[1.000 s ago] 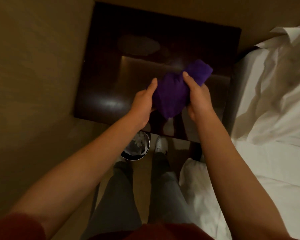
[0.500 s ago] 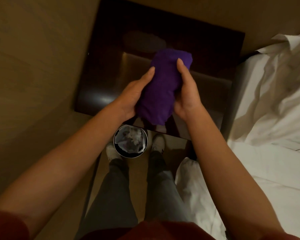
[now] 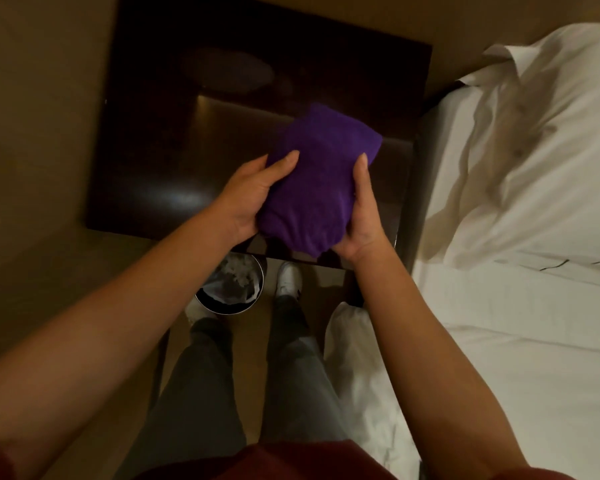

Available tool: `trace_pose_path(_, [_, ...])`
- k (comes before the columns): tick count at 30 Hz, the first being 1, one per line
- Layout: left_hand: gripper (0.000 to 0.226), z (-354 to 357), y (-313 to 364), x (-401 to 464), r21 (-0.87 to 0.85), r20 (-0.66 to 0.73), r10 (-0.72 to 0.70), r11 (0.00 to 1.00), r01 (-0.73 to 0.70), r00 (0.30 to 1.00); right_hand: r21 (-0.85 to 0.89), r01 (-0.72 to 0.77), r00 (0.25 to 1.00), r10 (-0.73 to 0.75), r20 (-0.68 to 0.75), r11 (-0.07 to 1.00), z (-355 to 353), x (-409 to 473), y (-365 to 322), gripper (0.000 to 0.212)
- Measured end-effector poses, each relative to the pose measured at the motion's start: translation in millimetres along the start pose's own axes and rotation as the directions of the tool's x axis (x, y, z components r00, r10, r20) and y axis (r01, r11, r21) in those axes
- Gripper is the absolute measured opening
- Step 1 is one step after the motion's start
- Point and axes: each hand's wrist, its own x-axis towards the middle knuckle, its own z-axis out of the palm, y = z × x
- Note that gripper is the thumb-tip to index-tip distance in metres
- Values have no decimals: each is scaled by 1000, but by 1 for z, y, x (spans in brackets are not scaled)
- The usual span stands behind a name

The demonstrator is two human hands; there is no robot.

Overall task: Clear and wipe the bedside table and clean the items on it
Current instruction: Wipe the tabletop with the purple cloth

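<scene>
A folded purple cloth [image 3: 321, 174] is held over the right front part of the dark glossy bedside table [image 3: 174, 140]. My left hand [image 3: 248, 195] grips its left side, thumb on top. My right hand [image 3: 362, 216] grips its right side, thumb along the edge. The fingers of both hands are hidden under the cloth. Whether the cloth touches the tabletop I cannot tell. No items show on the tabletop, only reflections and a dull oval patch near the back.
A round bin [image 3: 232, 289] with crumpled white paper stands on the floor below the table's front edge, beside my shoes [image 3: 288, 278]. The bed with white sheets [image 3: 516, 341] and a pillow [image 3: 534, 150] lies right of the table. Beige walls close in at left and back.
Both hands have kept hold of the purple cloth, turning and folding it into a wider, flatter bundle and shifting it toward the table's right front.
</scene>
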Motion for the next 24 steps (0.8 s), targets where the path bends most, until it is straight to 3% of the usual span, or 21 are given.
trace_pose_path(2, [37, 5, -7, 8, 55, -24, -9, 998, 10, 1000, 7, 11, 1000, -11, 4, 1000, 0, 1, 0, 42])
trace_pose_path(4, [38, 8, -12, 17, 73, -49, -34, 997, 38, 998, -18, 16, 997, -17, -80, 1000, -1, 6, -4, 29])
trace_pose_path(8, [40, 5, -19, 33, 135, -66, -66, 988, 74, 996, -114, 8, 957, -41, -288, 993, -11, 16, -10, 36])
trace_pose_path(10, [31, 1, -20, 43, 319, -141, 55, 948, -8, 988, -155, -4, 935, -51, -351, 988, -17, 19, -18, 37])
trace_pose_path(12, [20, -9, -17, 52, 594, -206, 272, 798, -101, 940, -206, 33, 901, -118, -418, 978, -21, 24, -33, 41])
trace_pose_path(14, [11, -29, -9, 57, 742, -255, 455, 658, -129, 853, -327, 148, 831, -297, -471, 933, -22, 33, -54, 39])
trace_pose_path(16, [12, -54, -1, 57, 835, -289, 585, 541, -100, 758, -603, 209, 720, -538, -438, 770, -20, 46, -75, 36])
trace_pose_path(19, [20, -91, 5, 54, 937, -267, 686, 350, 15, 677, -970, 80, 619, -774, -133, 230, -15, 74, -82, 46])
trace_pose_path(21, [27, -112, 9, 54, 972, -218, 716, 218, 85, 663, -996, -24, 683, -729, 43, -81, -16, 95, -69, 54])
trace_pose_path(23, [35, -130, 11, 53, 983, -184, 729, 121, 140, 660, -936, -158, 822, -567, 51, -314, -19, 106, -47, 67])
trace_pose_path(24, [40, -139, 12, 54, 981, -181, 729, 89, 171, 660, -911, -190, 857, -514, 27, -366, -22, 108, -36, 74])
